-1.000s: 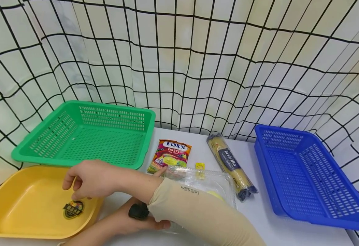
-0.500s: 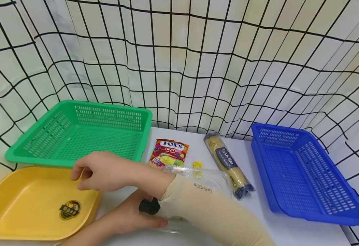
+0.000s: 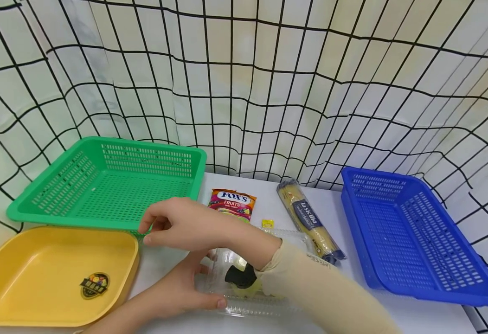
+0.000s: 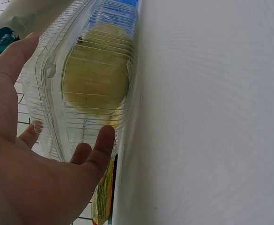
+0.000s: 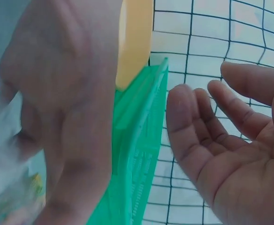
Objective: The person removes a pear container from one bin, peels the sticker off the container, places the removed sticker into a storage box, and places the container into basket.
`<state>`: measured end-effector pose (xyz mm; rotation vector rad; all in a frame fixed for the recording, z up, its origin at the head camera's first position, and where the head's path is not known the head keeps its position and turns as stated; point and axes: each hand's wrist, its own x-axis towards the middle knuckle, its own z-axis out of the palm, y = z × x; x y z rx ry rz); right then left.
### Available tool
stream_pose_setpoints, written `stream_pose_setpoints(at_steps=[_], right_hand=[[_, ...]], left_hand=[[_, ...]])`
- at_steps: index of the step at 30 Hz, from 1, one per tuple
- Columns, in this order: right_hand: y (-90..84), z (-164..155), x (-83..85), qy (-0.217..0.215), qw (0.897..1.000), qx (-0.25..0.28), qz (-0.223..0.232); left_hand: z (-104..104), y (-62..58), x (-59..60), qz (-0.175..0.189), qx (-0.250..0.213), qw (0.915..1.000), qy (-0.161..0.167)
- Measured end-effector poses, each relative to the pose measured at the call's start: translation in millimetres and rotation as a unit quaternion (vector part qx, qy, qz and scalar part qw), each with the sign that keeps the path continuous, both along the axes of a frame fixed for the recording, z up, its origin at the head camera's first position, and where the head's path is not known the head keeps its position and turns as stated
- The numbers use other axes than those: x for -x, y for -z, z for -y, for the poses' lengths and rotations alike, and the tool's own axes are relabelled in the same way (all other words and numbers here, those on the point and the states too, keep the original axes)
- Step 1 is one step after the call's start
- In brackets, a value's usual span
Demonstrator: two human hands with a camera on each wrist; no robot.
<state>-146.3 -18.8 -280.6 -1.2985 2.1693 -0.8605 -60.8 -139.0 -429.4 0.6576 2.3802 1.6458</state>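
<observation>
My left hand (image 3: 181,290) sits at the left end of a clear plastic clamshell box (image 3: 265,306), thumb along the near rim and the other fingers spread at the far corner. In the left wrist view, its fingertips (image 4: 105,138) lie right at the ribbed wall. Inside the box is a rounded yellow-green thing (image 4: 97,70). My right hand (image 3: 185,225) hangs above the left one, loosely curled and holding nothing. Its sleeved forearm crosses over the box and hides part of it. In the right wrist view the right palm (image 5: 240,173) is bare.
A green basket (image 3: 150,154) and yellow basin (image 3: 39,278) stand on the left, a blue basket (image 3: 354,232) on the right. Behind the box lie a Fox's candy bag (image 3: 232,200), a tiny yellow packet (image 3: 267,223) and a pack of spaghetti (image 3: 308,218). Black netting (image 3: 232,111) encloses the table.
My right hand has drawn back to the right, away from over the yellow basin. The left hand's fingers have slid back from the box's far edge toward its left end.
</observation>
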Motion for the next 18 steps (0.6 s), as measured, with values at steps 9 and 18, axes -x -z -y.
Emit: stream_pose_setpoints(at_steps=[9, 18], right_hand=[[-3.5, -50.0, -4.2, 0.010, 1.000, 0.010, -0.004], [0.1, -100.0, -6.5, 0.049, 0.997, 0.062, 0.025]], left_hand=[[0.1, 4.0, 2.6, -0.029, -0.021, 0.9993, 0.013], [-0.9, 2.8, 3.1, -0.009, -0.022, 0.9994, 0.024]])
